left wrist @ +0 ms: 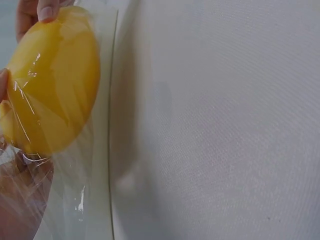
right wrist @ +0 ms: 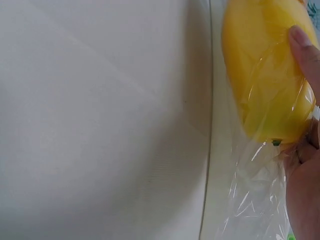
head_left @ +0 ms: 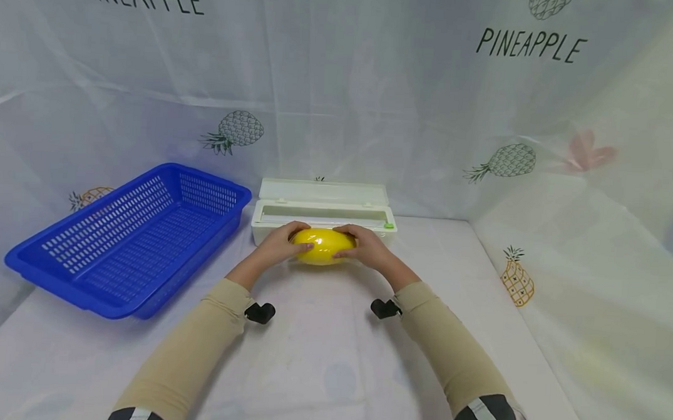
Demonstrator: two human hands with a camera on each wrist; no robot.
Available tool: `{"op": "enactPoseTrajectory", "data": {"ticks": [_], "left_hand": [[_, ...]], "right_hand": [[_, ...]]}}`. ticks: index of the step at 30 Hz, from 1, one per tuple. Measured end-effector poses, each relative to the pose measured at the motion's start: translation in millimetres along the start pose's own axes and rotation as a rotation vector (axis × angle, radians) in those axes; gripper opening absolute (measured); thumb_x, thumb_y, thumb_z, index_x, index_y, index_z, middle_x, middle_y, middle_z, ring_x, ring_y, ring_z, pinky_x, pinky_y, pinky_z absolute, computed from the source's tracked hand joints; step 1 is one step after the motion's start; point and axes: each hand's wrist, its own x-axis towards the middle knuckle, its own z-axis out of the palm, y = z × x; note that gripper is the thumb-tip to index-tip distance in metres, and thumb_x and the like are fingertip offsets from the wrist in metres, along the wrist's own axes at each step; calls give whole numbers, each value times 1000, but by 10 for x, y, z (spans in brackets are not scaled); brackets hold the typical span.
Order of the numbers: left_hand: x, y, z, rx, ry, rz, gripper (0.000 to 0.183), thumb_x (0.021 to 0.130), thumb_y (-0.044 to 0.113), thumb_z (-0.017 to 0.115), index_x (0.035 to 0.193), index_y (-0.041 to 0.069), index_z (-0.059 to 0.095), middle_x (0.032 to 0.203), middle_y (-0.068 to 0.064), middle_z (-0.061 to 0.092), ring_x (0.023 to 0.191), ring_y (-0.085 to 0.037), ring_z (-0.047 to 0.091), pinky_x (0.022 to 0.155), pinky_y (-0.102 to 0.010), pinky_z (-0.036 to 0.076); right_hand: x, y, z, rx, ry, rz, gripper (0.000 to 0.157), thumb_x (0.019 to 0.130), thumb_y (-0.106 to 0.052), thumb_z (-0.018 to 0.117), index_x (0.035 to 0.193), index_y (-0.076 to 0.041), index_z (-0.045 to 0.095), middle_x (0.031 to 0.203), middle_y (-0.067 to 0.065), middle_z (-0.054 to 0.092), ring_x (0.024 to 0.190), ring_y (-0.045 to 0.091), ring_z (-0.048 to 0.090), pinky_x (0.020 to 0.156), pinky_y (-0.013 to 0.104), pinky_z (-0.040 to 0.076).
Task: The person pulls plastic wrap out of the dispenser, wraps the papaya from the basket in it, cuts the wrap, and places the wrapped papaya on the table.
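A shiny yellow oval fruit (head_left: 323,246), with a small dark green stem spot at one end in the right wrist view, is held between both hands. Clear cling film (left wrist: 75,195) covers it and hangs in folds past its ends. My left hand (head_left: 281,245) grips the left end, thumb on the near side. On the other end, my right hand (head_left: 372,249) grips likewise, its thumb (right wrist: 301,39) pressed on the film-covered skin. Directly behind the fruit is a white cling film dispenser (head_left: 264,235), its lid (head_left: 323,190) raised and a green slider (head_left: 389,225) at its right.
A blue slotted plastic basket (head_left: 135,311) stands on the left of the white-covered table (head_left: 307,359). Behind the dispenser hangs a white curtain (head_left: 364,98) with pineapple prints, and it continues along the right side.
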Motion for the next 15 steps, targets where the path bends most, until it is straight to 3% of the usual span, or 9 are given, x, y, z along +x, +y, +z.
{"op": "enactPoseTrajectory", "data": {"ticks": [10, 15], "left_hand": [[-8, -33, 49, 14, -4, 8, 53, 92, 28, 68, 138, 7, 52, 141, -13, 50, 133, -33, 42, 112, -47, 29], [6, -53, 73, 36, -12, 3, 55, 91, 26, 70, 139, 7, 51, 142, -14, 50, 132, -33, 42, 112, -47, 30]], "right_hand": [[25, 49, 35, -7, -12, 16, 60, 77, -30, 82, 130, -11, 61, 128, 3, 61, 117, 20, 54, 105, 38, 40], [36, 76, 65, -41, -19, -14, 64, 75, -30, 83, 132, -10, 60, 131, 5, 59, 122, 22, 52, 107, 37, 39]]}}
